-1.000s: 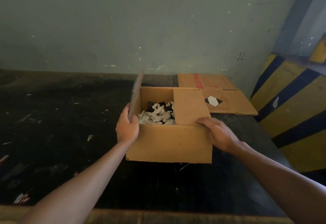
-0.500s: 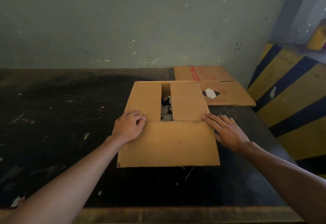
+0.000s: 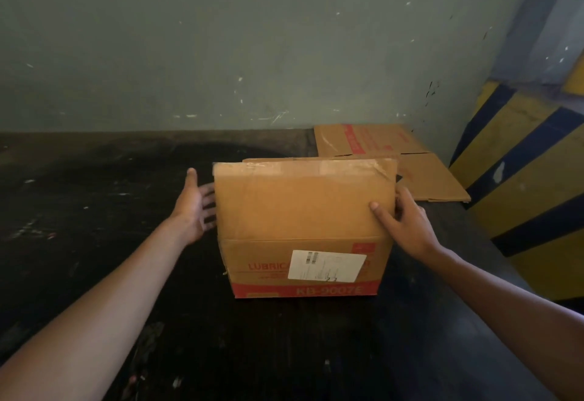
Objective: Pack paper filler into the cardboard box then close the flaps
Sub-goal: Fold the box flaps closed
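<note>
While the near flap stands raised: the cardboard box [image 3: 303,233] sits mid-tabletop [image 3: 94,211], its inside hidden.
Left hand [image 3: 192,208]: open, fingers spread flat against the box's left side, gripping nothing.
Right hand [image 3: 407,223]: pinches the flap's right edge (thumb in front, other fingers behind).
Label [image 3: 327,265]: white, on the box's near face.
Flattened carton [image 3: 379,144]: behind, by the wall.

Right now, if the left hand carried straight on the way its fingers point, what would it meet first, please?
The left hand points right, so it would most likely meet the cardboard box's left side first; whether its fingertips already touch is unclear.
</note>
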